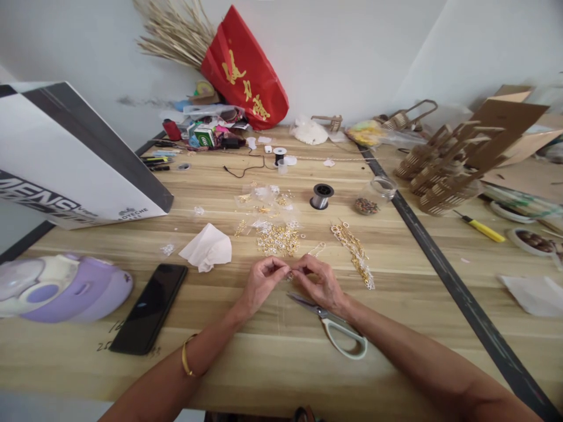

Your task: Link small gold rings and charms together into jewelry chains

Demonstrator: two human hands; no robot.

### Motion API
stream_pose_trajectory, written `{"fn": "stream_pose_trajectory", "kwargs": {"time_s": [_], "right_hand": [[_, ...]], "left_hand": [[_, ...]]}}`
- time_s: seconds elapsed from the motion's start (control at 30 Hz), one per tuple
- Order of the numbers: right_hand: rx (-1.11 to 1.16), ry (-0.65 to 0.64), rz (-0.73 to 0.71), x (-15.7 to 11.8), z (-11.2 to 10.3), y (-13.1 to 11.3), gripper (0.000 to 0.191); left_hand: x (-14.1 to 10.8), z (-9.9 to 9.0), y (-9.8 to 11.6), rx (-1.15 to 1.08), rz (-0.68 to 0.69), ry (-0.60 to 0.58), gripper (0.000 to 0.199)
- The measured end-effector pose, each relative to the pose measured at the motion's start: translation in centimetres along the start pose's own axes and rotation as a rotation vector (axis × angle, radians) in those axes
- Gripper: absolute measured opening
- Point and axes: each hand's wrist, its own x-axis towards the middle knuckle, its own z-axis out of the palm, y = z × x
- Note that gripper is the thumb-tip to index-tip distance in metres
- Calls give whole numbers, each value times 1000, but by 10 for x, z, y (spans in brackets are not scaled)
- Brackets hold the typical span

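Note:
My left hand [264,282] and my right hand [320,282] meet over the table with thumbs and forefingers pinched together. A tiny gold-and-silver bit [289,276] shows just under the fingertips, too small to name. Right beyond the hands spreads a pile of gold and silver beads [278,239]. A loop of thin wire or chain [317,249] lies past my right fingers. Scissors [345,337] with pale handles rest below my right wrist, blades partly under the hand. Several gold and silver bead chains [355,253] are laid out to the right.
A wire spool [322,196] and a jar of dark beads [373,196] stand farther back. Crumpled tissue [207,247], a black phone [149,308] and a purple-white device [79,290] are on the left. Small woven baskets [444,167] and a yellow cutter [481,227] sit at right.

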Motion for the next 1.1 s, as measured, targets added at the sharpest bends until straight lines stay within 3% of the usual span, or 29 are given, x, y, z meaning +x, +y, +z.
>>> {"fn": "stream_pose_trajectory", "kwargs": {"time_s": [0.53,0.8,0.93,1.1], "right_hand": [[-5,-63,20,0,0,0,15],[-33,-169,35,0,-2,-4,16],[-5,-154,19,-2,0,-2,14],[80,-135,137,-6,4,2,17]], "left_hand": [[1,-4,5,90,-13,-53,20],[4,-12,13,240,47,-242,17],[4,-13,14,304,81,-237,17],[2,-13,16,327,81,-214,17]]}}
